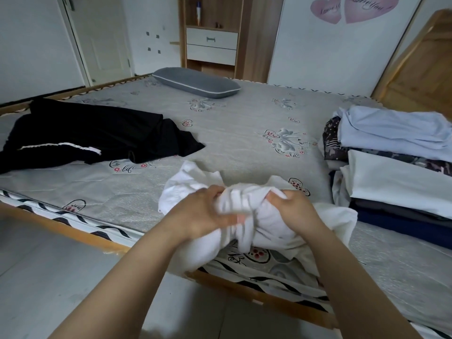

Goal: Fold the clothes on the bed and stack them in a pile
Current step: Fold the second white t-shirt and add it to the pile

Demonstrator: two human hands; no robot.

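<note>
On the wall, two pink hearts (352, 7) carry script too blurred to read. At the bed's (244, 123) near edge, left hand (200, 214) and right hand (297, 207) both clutch a bunched white garment (266, 216), fingers curled into it; a folded pile (396, 172) sits right.

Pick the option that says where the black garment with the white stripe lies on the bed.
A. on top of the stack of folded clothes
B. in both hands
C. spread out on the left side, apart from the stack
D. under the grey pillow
C: the black garment with the white stripe lies unfolded at the left, while the stack of folded clothes sits far right.
</note>
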